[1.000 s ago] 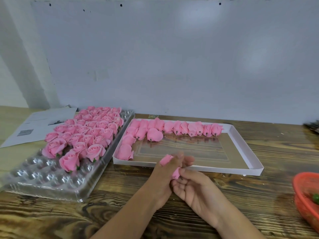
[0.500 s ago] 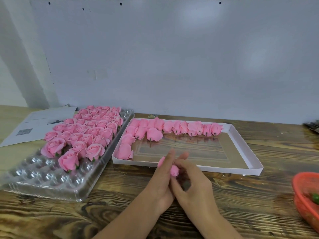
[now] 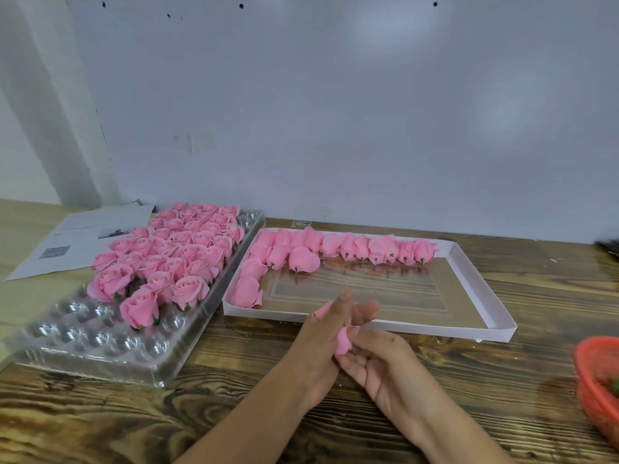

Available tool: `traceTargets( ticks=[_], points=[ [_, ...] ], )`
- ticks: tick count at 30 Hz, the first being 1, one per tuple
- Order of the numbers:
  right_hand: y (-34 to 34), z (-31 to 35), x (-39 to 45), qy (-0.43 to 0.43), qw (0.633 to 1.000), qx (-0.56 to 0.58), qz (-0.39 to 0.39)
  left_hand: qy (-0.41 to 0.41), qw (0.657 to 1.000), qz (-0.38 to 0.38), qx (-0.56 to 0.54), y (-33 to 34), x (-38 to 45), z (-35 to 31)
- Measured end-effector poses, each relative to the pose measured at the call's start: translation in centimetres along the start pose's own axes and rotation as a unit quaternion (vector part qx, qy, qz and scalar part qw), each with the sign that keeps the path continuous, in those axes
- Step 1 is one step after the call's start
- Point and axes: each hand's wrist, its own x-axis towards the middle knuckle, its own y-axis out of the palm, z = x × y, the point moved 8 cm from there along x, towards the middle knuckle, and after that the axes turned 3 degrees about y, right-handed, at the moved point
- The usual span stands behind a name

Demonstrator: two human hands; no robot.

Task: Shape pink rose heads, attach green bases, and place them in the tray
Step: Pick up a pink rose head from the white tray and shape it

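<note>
My left hand [image 3: 321, 336] and my right hand [image 3: 378, 360] meet just in front of the white box, both holding one pink rose head [image 3: 343, 341] between their fingers; pink petals also poke out above my left fingers. The clear plastic tray [image 3: 100, 343] at the left holds several finished pink roses [image 3: 167, 259] with green bases, and its near cells are bare. The white cardboard box [image 3: 475, 293] behind my hands holds several unshaped pink rose heads [image 3: 335, 246] along its far and left sides.
A red basket [image 3: 596, 380] with something green in it sits at the right edge. Printed paper sheets [image 3: 77, 242] lie at the far left. A dark object [image 3: 609, 247] shows at the far right. A grey wall stands behind the wooden table.
My right hand's fingers have shifted on the rose head, sliding lower and uncurling a little. The rose head has stayed between both hands in about the same place.
</note>
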Motion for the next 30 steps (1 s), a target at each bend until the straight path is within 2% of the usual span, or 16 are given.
traceTargets(
  ticks=[2,4,5,6,8,11,13,16,18,22,24,27,30],
  points=[
    [-0.1,-0.1,0.1,0.0,1.0,0.001,-0.001,-0.001,1.0,-0.01,-0.001,0.0,0.1,0.0],
    [-0.4,0.5,-0.1,-0.062,0.988,-0.132,-0.059,-0.015,0.999,-0.034,-0.034,-0.3,0.3,0.4],
    [-0.7,1.2,-0.5,-0.116,0.958,-0.24,-0.111,-0.022,0.997,-0.048,-0.052,-0.5,0.5,0.6],
    [-0.7,2.0,-0.9,-0.172,0.908,-0.35,-0.154,-0.029,0.996,-0.056,-0.071,-0.6,0.5,0.8],
    [0.4,2.3,-1.7,-0.242,0.821,-0.489,-0.17,-0.043,0.992,-0.06,-0.105,-0.6,0.5,1.3],
    [0.9,2.3,-2.0,-0.289,0.776,-0.534,-0.168,-0.044,0.99,-0.063,-0.122,-0.6,0.3,1.6],
    [0.6,2.4,-2.0,-0.293,0.793,-0.506,-0.172,-0.041,0.992,-0.054,-0.111,-0.3,0.2,1.5],
    [0.0,3.0,-1.6,-0.262,0.855,-0.413,-0.17,-0.02,0.998,-0.033,-0.058,0.3,0.2,0.6],
    [-0.1,3.5,-1.2,-0.241,0.896,-0.345,-0.142,0.006,1.0,-0.02,-0.001,0.5,0.1,-0.4],
    [-0.9,3.3,-0.5,-0.153,0.964,-0.196,-0.098,0.047,0.994,0.055,0.084,0.8,0.0,-2.0],
    [-1.4,2.9,-0.2,-0.119,0.98,-0.139,-0.082,0.061,0.988,0.081,0.114,0.8,-0.1,-2.3],
    [-2.1,2.6,0.3,-0.092,0.987,-0.101,-0.087,0.097,0.977,0.075,0.174,0.2,-0.2,-2.6],
    [-2.9,2.2,0.7,-0.062,0.99,-0.072,-0.104,0.154,0.95,0.059,0.267,-0.1,-0.4,-3.3]
  ],
)
